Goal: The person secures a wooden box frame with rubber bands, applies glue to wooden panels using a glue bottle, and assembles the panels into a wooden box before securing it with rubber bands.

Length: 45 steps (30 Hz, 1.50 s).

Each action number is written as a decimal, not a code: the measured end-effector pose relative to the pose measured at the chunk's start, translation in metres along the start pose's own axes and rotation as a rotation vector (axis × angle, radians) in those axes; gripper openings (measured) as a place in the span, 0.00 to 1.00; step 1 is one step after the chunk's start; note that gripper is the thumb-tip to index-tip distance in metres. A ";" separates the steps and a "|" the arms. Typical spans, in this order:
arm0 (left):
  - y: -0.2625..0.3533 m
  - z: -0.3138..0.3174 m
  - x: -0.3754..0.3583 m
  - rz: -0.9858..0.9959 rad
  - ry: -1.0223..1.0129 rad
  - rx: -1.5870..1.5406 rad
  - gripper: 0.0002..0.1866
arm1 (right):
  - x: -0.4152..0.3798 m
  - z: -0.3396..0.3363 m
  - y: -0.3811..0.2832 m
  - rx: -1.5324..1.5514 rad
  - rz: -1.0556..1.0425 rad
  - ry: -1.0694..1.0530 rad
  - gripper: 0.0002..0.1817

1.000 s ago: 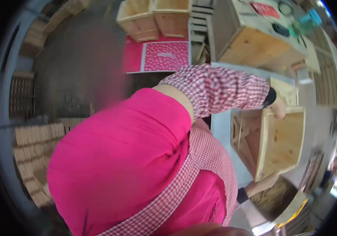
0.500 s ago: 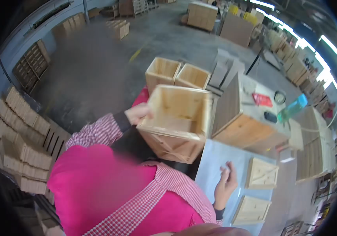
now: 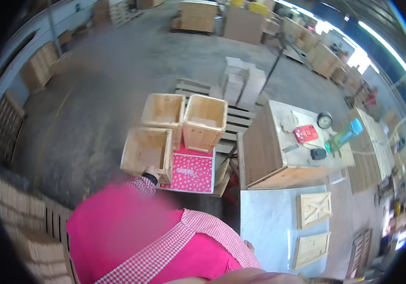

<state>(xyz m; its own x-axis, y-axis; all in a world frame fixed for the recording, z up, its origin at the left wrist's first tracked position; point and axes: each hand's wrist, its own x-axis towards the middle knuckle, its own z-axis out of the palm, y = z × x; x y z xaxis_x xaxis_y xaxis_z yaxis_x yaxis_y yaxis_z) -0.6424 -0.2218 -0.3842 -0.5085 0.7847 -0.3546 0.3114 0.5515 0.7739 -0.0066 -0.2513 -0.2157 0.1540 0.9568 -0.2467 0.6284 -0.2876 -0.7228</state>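
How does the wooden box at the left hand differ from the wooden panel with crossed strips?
The box is deep and open at the top; the panel is thin and flat. The left hand is on the box; no hand touches the panel, which lies on the worktable. Both are pale wood.
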 end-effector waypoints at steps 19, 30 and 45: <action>0.078 -0.026 0.006 0.206 -0.344 0.232 0.18 | -0.091 -0.191 0.120 -0.011 -0.037 0.584 0.17; 0.469 0.439 -0.258 1.530 -0.864 0.885 0.15 | -0.169 0.111 0.261 0.315 0.525 0.647 0.17; 0.518 0.711 -0.266 0.605 -1.054 0.512 0.13 | -0.137 0.157 0.290 0.230 0.407 0.361 0.15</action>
<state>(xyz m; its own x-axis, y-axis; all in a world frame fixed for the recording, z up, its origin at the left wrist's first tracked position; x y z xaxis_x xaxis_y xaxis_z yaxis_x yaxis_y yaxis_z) 0.2253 0.0570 -0.2621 0.6103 0.6578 -0.4415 0.6523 -0.1010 0.7512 0.0343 -0.4727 -0.4929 0.6235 0.7100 -0.3273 0.2888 -0.5982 -0.7475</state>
